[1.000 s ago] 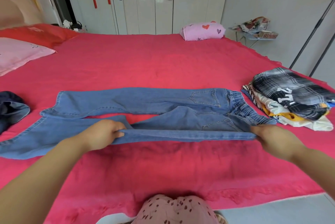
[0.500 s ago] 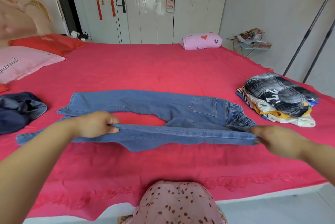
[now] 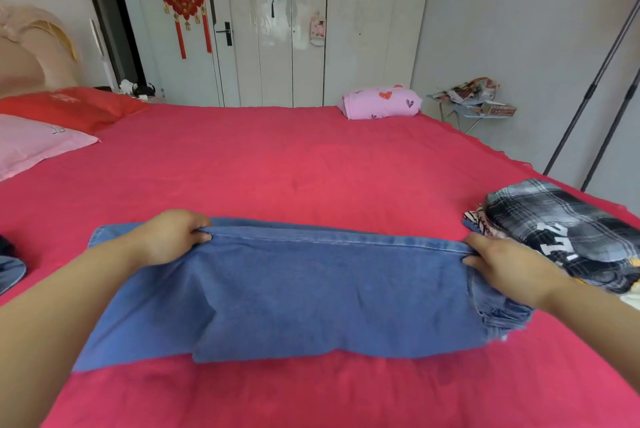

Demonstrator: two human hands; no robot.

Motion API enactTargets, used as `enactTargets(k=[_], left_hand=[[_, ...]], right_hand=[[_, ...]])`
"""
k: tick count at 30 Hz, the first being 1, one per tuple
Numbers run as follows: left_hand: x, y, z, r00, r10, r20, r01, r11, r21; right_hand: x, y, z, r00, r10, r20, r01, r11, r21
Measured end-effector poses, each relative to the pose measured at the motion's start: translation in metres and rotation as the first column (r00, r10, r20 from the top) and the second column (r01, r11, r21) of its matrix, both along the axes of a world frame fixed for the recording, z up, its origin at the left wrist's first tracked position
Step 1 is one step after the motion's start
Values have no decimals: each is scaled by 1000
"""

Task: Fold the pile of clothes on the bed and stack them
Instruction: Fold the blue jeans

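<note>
Both hands are on the jeans (image 3: pixel 311 289), and the denim lies across the red bed (image 3: pixel 294 168) in one long blue band, leg laid over leg. The left hand (image 3: pixel 173 237) grips the far edge, fingers curled over the seam and thumb tucked under, a fold of cloth bunched in its hold. The right hand (image 3: pixel 502 261) pinches the same far edge at the other end, fingers wrapped round the corner. Between the two hands the seam runs taut and nearly straight. Below the right wrist sits the gathered waistband, ruffled and slightly blurred; under the left forearm and out past it, the leg ends spread flat on the cover. Just beyond the right hand, almost touching its knuckles, is the stack of folded clothes (image 3: pixel 554 240), a black-and-white plaid piece with white lettering on top and lighter layers showing beneath. Well out past the left elbow, at the frame's edge, a dark garment (image 3: pixel 10 268) lies crumpled. Far ahead of the left hand rest a pink pillow (image 3: pixel 31 143) and a red pillow (image 3: pixel 69 107); far ahead of the right hand, a pink bundle with hearts (image 3: pixel 381 103) lies at the bed's far side, with a small cluttered table (image 3: pixel 474 109) beside it.
</note>
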State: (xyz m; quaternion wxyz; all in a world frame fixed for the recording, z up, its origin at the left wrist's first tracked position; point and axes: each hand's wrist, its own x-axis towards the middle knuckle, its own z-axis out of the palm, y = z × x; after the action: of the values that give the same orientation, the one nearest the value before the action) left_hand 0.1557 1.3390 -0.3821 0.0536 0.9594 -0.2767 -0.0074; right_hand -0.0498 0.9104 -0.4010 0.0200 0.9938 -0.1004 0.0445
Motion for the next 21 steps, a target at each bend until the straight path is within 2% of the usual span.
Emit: enactTargets(k=[3, 10, 15, 18, 21], left_hand=[[50, -23, -14, 994, 88, 64, -90, 995, 38], [138, -78, -84, 980, 171, 104, -181, 979, 93], [180, -104, -139, 969, 194, 153, -213, 970, 119], [188, -111, -186, 972, 202, 120, -218, 966, 139], [185, -114, -213, 961, 221, 168, -237, 969, 76]], right_hand=[[52, -18, -18, 996, -84, 26, 84, 996, 10], [137, -58, -89, 976, -192, -105, 199, 978, 60], [157, -75, -141, 965, -253, -73, 260, 961, 99], [160, -79, -160, 959, -269, -87, 278, 953, 118], [166, -78, -164, 959, -268, -98, 276, 957, 92]])
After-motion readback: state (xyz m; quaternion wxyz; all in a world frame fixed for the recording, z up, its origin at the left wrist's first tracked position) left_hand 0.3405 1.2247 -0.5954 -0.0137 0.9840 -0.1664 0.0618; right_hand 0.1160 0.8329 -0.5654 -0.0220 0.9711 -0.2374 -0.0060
